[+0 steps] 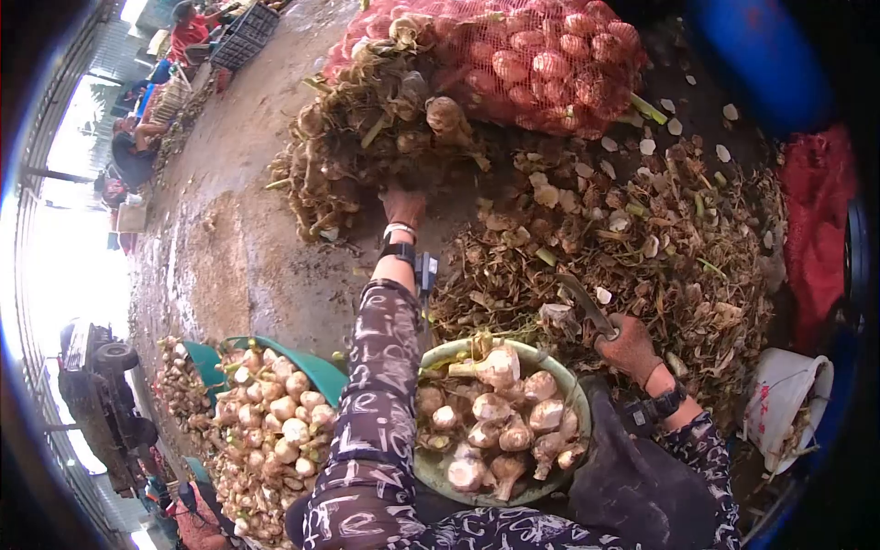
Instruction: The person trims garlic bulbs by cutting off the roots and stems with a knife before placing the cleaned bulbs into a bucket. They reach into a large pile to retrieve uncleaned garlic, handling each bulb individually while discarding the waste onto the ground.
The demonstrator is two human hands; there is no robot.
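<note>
My left hand reaches forward to the lower edge of a pile of untrimmed garlic with roots and stalks; its fingertips are hidden among them. At the right, my right hand is closed round the handle of a curved knife, whose blade points up and left over the dry scraps. Between my arms stands a green basin holding several trimmed garlic bulbs. A red mesh sack full of bulbs lies behind the pile.
Trimmed garlic is heaped by a green scoop-like container at lower left. Stalk scraps cover the ground at right. A white bucket stands far right. People sit at upper left, near a dark crate.
</note>
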